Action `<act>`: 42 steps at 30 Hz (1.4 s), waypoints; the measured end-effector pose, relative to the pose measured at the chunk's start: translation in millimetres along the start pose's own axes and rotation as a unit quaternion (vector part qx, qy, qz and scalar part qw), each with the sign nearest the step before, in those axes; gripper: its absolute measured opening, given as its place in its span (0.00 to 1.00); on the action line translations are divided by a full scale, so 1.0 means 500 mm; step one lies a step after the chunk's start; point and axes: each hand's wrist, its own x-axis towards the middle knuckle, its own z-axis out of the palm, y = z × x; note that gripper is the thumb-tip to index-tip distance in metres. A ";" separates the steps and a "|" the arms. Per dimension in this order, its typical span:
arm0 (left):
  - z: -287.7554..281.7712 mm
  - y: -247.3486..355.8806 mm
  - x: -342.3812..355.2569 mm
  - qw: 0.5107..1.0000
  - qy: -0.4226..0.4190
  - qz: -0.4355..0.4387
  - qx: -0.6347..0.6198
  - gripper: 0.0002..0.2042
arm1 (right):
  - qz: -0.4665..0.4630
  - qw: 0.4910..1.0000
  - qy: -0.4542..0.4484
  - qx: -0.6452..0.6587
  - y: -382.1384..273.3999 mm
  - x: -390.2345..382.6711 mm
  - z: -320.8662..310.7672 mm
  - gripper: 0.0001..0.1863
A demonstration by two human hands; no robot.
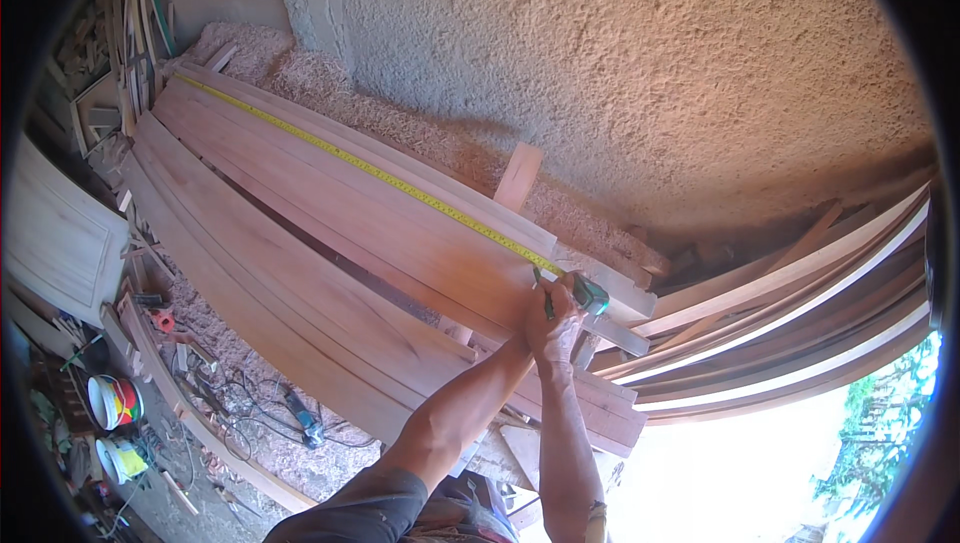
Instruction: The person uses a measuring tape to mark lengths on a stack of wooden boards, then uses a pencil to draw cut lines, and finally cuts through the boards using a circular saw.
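Note:
My two hands meet and overlap near the right end of a wide reddish-brown board (pixel 330 178). My left hand (pixel 566 290), partly hidden behind the right, is closed around a green and black tape measure (pixel 590 295). From its case the yellow tape blade (pixel 390 181) runs along the board to the far left end. My right hand (pixel 548 328) crosses in front of the left wrist and grips a thin dark green pencil (pixel 547 301), its upper end near the blade. Some fingers of both hands are hidden by the overlap.
Another long board (pixel 290 288) lies nearer me, across a gap. A wood block (pixel 518 176) juts out toward the rough wall (pixel 620 53). Stacked curved planks (pixel 790 313) stand at right. Shavings, a corded power tool (pixel 305 421) and a paint bucket (pixel 112 401) are on the floor at left.

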 end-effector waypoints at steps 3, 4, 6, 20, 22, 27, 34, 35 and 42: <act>0.076 -0.055 0.006 0.996 -0.004 0.002 -0.088 0.12 | 0.009 1.000 0.007 -0.023 0.032 -0.002 -0.020 0.07; 0.069 -0.042 0.004 0.995 0.008 -0.009 -0.094 0.11 | 0.006 1.000 0.005 -0.020 0.026 0.000 -0.018 0.07; 0.061 -0.023 0.005 0.994 0.023 -0.026 -0.108 0.10 | -0.001 1.000 0.000 -0.017 0.016 0.004 -0.013 0.07; -0.004 0.023 0.019 0.973 0.081 -0.036 -0.215 0.06 | 0.056 0.996 -0.072 -0.011 0.009 -0.004 -0.009 0.11; 0.010 0.009 0.014 0.979 0.131 -0.001 -0.153 0.05 | 0.051 0.997 -0.056 -0.007 0.014 -0.005 -0.004 0.11; 0.068 -0.037 0.003 0.978 0.122 0.043 -0.166 0.07 | -0.027 0.995 0.015 -0.097 0.013 0.007 -0.016 0.11; 0.209 -0.087 0.012 0.878 0.343 0.088 0.323 0.16 | 0.023 0.997 0.064 0.040 -0.043 0.022 -0.159 0.16; 0.231 -0.085 0.010 0.842 0.366 0.096 0.386 0.17 | 0.002 0.999 0.028 0.019 -0.033 0.015 -0.156 0.18; 0.345 0.047 -0.172 0.808 0.220 0.146 0.527 0.14 | -0.009 0.972 -0.206 0.110 -0.141 -0.039 -0.103 0.24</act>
